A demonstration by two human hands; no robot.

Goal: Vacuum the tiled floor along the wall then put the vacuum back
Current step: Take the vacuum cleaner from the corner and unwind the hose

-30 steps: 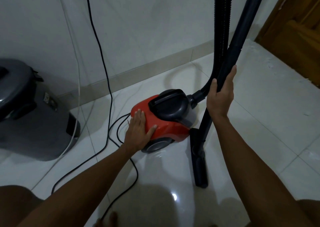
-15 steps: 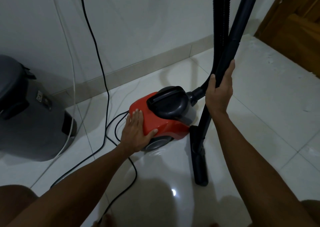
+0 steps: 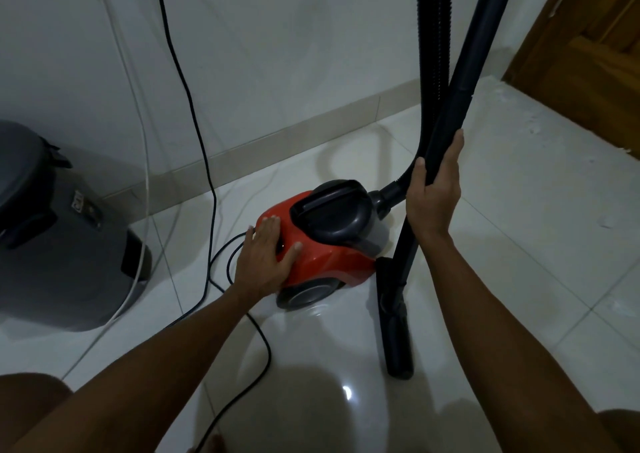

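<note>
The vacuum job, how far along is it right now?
Done: cannot tell how much floor has been vacuumed.
In hand: the left hand lies flat on the red vacuum body; the right hand grips the black wand, its floor head resting on the tiles.
Left: the black power cord runs up the wall, so it looks plugged in; putting the vacuum back remains.

A dim tiled corner beside a wooden door

Glossy white floor tiles (image 3: pixel 519 244) meet a pale wall (image 3: pixel 277 37) along a beige skirting strip (image 3: pixel 294 134). A grey lidded bin (image 3: pixel 52 244) stands at left near the wall; a brown wooden door (image 3: pixel 588 37) closes the right side.
</note>
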